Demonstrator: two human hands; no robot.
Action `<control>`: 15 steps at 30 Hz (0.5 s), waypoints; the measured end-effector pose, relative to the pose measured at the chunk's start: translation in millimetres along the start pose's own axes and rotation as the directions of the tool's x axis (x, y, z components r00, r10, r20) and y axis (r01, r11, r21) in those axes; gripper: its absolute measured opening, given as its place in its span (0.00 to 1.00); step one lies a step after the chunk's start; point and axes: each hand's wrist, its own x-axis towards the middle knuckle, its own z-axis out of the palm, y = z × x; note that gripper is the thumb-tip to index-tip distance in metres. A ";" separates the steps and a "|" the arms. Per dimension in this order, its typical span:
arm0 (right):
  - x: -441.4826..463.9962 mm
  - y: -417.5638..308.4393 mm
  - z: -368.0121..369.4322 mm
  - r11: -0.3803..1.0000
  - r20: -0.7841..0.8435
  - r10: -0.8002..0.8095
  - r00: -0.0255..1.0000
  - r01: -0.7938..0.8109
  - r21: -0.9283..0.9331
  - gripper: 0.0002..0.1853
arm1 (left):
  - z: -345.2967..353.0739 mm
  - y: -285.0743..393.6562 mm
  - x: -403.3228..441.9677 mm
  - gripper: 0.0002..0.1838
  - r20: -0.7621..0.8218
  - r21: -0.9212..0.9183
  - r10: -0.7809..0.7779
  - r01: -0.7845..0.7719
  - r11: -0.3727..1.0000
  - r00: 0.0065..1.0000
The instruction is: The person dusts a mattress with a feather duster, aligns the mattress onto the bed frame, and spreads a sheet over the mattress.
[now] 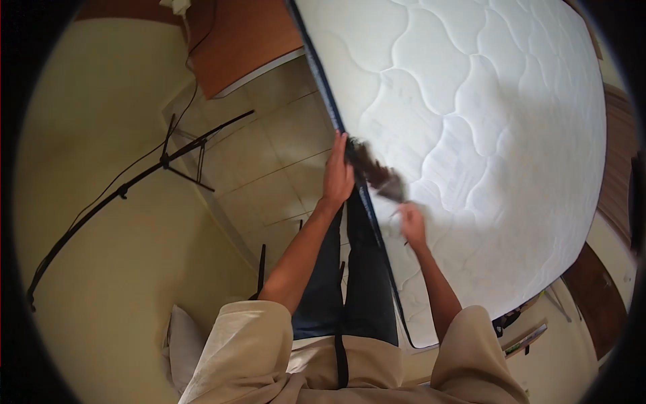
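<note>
A white quilted mattress [464,121] with a dark edge band [319,77] fills the right side of the head view. My left hand [338,176] lies against that band, its fingers stretched out along the edge. In my closed right hand [412,224] is a brush [380,176] with dark brown bristles, blurred by motion. Its bristle end is at the mattress edge, close beside my left fingers. How my right fingers wrap the handle is partly smeared.
On the left, a black stand [145,172] with folded legs leans across the wall, a cable beside it. A reddish-brown wooden piece of furniture [245,40] stands at the top. Below are floor tiles [269,151] and a beige cushion [185,343].
</note>
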 end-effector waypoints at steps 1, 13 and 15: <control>5.4 -9.9 -5.0 0.993 -0.101 0.090 0.991 -0.081 0.087 0.16 | 0.8 0.4 -1.1 0.36 0.001 -0.042 0.003 -0.003 0.999 1.000; 45.2 -66.7 -30.8 0.875 0.240 -0.409 0.880 0.453 -0.171 0.19 | 50.6 -22.9 -67.0 0.31 0.185 -0.216 -0.364 0.399 0.891 0.913; 68.1 -124.4 -47.8 0.763 0.532 -0.375 0.759 0.579 -0.288 0.23 | 98.0 -86.7 -98.3 0.32 0.284 0.033 -0.204 0.203 0.979 0.937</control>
